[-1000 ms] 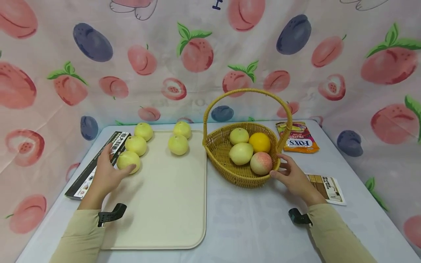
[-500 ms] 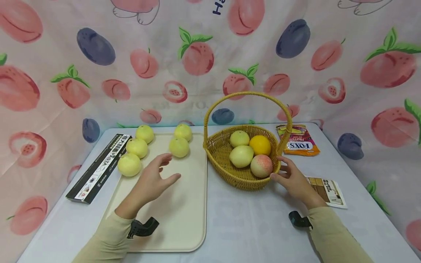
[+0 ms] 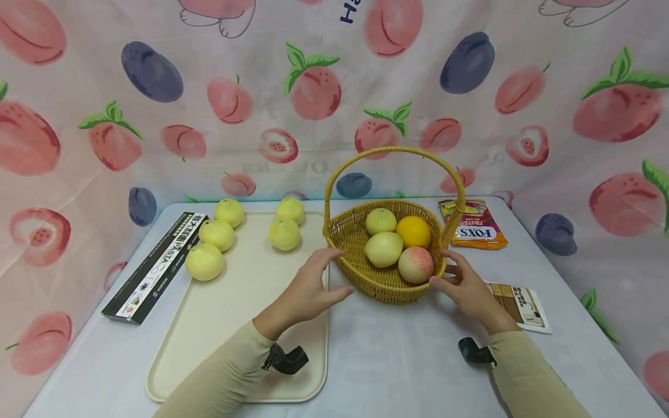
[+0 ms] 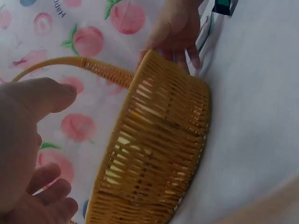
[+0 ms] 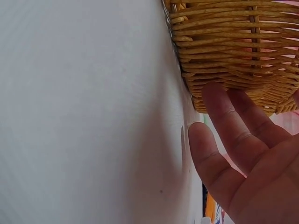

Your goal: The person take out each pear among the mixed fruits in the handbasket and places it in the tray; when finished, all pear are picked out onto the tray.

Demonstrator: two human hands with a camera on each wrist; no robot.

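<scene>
A wicker basket [image 3: 387,293] with a tall arched handle holds two yellow-green fruits [image 3: 384,249], an orange [image 3: 413,232] and a peach [image 3: 416,265]. At its right side my right hand [image 3: 467,288] holds the rim, thumb toward the front; in the right wrist view several fingers [image 5: 231,123] lie against the woven wall. My left hand [image 3: 312,288] is by the basket's left front, its thumb and fingers spread with nothing between them. In the left wrist view that hand [image 4: 28,154] is beside the rim. Several pale green fruits [image 3: 204,262] lie on a cream tray [image 3: 235,348].
A long black-and-white box [image 3: 157,267] lies along the tray's left side. Behind the basket's right is a FOX'S candy bag [image 3: 475,226]. A printed packet [image 3: 520,303] is partly hidden by my right hand. A fruit-patterned cloth [image 3: 313,145] hangs behind the table.
My left hand has moved right, from the fruit at the tray's left edge across the tray to the basket. The right hand has stayed at the basket's right rim.
</scene>
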